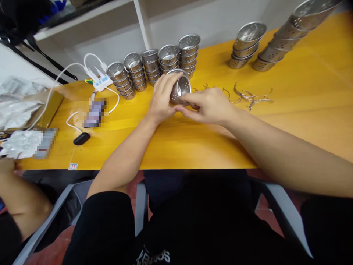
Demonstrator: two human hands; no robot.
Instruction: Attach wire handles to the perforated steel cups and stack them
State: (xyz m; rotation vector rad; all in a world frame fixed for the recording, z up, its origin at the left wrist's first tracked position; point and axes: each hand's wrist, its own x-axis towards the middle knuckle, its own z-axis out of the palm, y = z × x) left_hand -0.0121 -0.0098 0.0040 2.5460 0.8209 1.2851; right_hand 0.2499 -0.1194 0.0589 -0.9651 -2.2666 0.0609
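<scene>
Cup of perforated metal (179,92), tilted with its mouth toward the right, is held above the middle of a yellow, wood-toned table (171,147), between the wearer's two hands. A second metal rim (176,71) shows just behind it; whether the two are nested cannot be told. The table meets a pale wall with white shelving (91,18); below are reddish floor and the grey armrests of a chair (140,206).

Behind the cup, toward the left, five stacks of similar cups (134,70) stand in a row, the nearest partly hidden by the left hand. Farther right are a shorter stack (244,48) and a taller, strongly leaning stack (278,48). Thin curved metal pieces (248,97) lie loosely beyond the right hand, which covers some of them. At left are a white power strip (102,82) with white cables, a blurred-out phone (95,112), a black oval device (82,138) and clear plastic bags (22,106). Another person's arm (27,206) enters at far left.

The left hand (162,95) curls around the cup's left side. The right hand (206,105) has thumb and forefinger narrowly parted at its lower rim; whether they pinch anything cannot be told.
</scene>
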